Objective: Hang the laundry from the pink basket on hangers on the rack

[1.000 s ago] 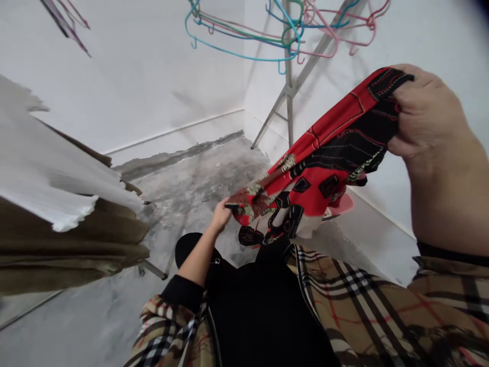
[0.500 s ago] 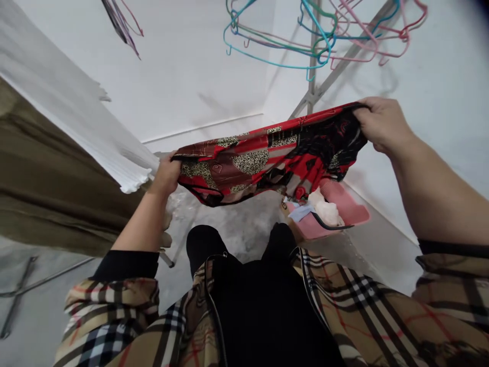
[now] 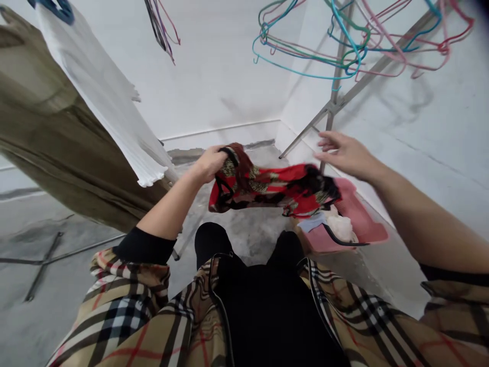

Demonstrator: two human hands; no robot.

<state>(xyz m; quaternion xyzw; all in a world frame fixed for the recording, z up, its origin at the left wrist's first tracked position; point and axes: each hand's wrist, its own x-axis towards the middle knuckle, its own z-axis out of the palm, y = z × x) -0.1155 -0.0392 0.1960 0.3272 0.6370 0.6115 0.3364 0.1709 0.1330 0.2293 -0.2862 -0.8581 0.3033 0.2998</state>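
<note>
A red, black and brown patterned garment (image 3: 267, 186) hangs in midair before my knees, its right part blurred by motion. My left hand (image 3: 211, 162) grips it by the black-edged left end. To the right, my right hand (image 3: 346, 153) is off the cloth, its fingers apart and nothing in them. Beneath the garment's free end stands a pink basket (image 3: 367, 229) with white and light blue cloth (image 3: 341, 228) inside.
Blue, green and pink hangers (image 3: 305, 56) hang from a metal rack (image 3: 331, 108) at upper right. On the left hang a white pleated garment (image 3: 110, 117) and an olive one (image 3: 49, 137). A metal rack leg (image 3: 46, 260) lies low at left on the concrete floor.
My right hand has let go of the garment and opened. The cloth, stretched between both hands before, now sags and swings from my left hand. The view has shifted slightly left.
</note>
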